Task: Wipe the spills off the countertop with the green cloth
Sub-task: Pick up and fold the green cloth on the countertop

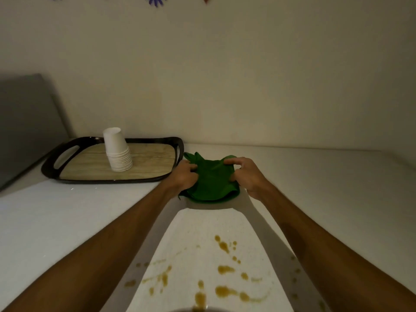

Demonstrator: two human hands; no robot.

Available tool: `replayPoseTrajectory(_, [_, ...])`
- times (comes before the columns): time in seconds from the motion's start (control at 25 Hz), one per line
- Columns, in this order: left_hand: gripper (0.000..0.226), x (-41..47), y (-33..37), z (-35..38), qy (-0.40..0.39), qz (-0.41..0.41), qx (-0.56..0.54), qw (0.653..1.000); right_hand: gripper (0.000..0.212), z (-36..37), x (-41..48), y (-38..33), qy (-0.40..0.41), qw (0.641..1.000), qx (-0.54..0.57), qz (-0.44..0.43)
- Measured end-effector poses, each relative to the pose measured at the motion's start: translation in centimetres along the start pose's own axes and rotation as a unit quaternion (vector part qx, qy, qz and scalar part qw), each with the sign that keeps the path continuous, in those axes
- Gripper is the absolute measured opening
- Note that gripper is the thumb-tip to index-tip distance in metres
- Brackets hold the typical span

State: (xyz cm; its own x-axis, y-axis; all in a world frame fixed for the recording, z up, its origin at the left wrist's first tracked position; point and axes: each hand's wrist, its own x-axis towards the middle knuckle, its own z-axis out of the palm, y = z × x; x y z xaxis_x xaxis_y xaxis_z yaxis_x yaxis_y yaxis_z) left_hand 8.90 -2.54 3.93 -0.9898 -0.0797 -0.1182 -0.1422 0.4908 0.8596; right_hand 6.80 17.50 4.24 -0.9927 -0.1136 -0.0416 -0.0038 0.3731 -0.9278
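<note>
White cups (118, 152) stack on the tray (54, 159) at your left, clear of the mess, and beside it your left hand (183, 174) and right hand (246, 176) pinch the cloth's (211, 181) edges, likely bunching it for the brown spills (222, 270) nearer you.

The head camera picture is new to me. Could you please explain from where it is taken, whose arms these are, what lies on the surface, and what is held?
The camera sits on a person's head and looks forward and down, so both bare arms reach away from you. The left hand and right hand both grip a crumpled green cloth resting on the white countertop. Nearer the person lie brown liquid spills, not yet wiped. To the left, a dark-rimmed wood-pattern tray carries a stack of upside-down white paper cups.
</note>
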Motion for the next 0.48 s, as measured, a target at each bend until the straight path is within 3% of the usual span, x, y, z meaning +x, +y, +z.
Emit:
replayPoseTrajectory(0.16, [0.064,-7.8,-0.9,-1.8,0.001,-0.001,0.009,1.000,0.060,0.8,-6.6,-1.0,-0.029,0.999,0.009,-0.029])
replayPoseTrajectory(0.48, [0.070,-21.9,-5.2,-7.6,0.060,0.014,0.164,0.984,0.062,8.0,-17.6,-3.5,-0.087,0.980,-0.110,-0.141])
